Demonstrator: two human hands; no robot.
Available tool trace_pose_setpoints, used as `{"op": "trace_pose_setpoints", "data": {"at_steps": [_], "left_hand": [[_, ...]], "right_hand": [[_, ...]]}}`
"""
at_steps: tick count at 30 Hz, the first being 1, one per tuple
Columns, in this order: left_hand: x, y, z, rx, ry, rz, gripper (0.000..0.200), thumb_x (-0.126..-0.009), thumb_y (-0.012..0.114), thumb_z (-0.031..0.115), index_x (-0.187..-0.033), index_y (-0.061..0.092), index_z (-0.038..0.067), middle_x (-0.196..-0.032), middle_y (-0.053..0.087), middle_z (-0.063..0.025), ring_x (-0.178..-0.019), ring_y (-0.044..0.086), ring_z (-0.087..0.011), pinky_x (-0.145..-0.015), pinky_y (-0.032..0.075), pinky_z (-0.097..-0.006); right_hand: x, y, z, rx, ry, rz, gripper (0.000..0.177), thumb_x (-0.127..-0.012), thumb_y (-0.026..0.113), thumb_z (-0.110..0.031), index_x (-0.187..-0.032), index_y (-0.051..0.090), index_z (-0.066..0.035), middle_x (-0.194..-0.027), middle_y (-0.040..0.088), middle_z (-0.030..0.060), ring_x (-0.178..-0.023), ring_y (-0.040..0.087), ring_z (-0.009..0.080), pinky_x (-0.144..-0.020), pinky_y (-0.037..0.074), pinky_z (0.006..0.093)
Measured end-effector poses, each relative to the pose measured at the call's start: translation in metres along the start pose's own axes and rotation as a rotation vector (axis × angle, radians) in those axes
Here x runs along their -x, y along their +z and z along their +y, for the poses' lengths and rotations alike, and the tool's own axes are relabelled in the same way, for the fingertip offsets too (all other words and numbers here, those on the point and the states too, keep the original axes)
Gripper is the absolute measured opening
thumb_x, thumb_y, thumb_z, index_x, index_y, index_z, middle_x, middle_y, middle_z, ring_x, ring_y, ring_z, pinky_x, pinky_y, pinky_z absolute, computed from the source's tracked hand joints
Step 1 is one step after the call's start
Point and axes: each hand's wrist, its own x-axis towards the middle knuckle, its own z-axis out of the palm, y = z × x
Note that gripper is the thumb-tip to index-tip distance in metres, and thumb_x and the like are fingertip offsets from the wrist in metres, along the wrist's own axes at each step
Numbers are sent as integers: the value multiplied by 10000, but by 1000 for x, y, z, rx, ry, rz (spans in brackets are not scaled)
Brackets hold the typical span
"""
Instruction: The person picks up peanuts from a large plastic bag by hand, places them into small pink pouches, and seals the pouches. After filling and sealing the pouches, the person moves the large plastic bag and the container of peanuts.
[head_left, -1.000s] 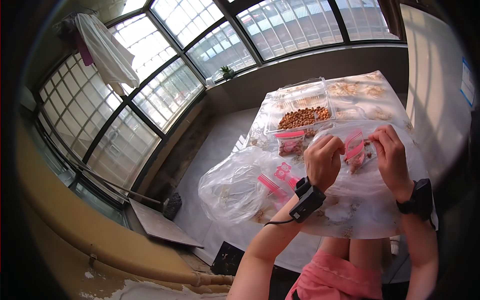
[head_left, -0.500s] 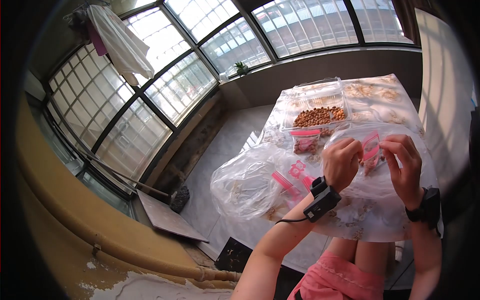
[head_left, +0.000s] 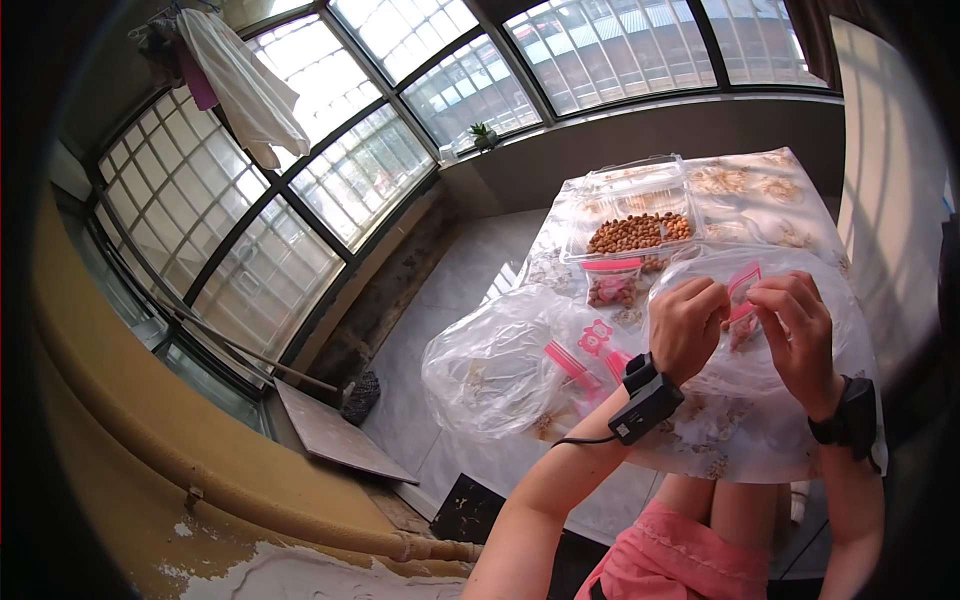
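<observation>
Both my hands are at a small clear zip bag with a pink top strip and some brown nuts low inside. My left hand is closed on its left side, with the fingertips partly hidden. On the right, my right hand pinches the pink strip between thumb and fingers. Just beyond stands another zip bag, holding nuts under its pink strip. Farther back, a clear plastic box with its lid up contains many brown nuts.
A crumpled clear plastic bag lies at the table's left edge, with flat pink-stripped zip bags on it. More thin plastic spreads under my hands. The patterned tablecloth covers the table.
My right hand has moved left along the pink strip, closer to my left hand. The left hand has barely shifted, and the other things have stayed put.
</observation>
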Motion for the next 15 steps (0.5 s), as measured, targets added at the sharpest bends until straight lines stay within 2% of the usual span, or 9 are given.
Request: {"op": "trace_pose_setpoints", "data": {"at_steps": [8, 15], "left_hand": [[0, 1, -2, -15, -5, -7, 102, -755, 570, -69, -750, 599, 29, -707, 610, -102, -662, 626, -315, -597, 476, -399], [2, 0, -6, -79, -59, -41, 128, -750, 534, -78, -744, 633, 4, -704, 651, -106, -631, 651, -254, -590, 495, -349]], "right_hand": [[1, 0, 3, 27, 6, -83, 177, -856, 697, 9, -1024, 697, -47, -1006, 697, 78, -897, 629, 311, -863, 488, 409], [4, -2, 6, 118, 40, -39, 217, -830, 732, 11, -1031, 707, -68, -1029, 710, 66, -919, 652, 294, -857, 497, 395]]}}
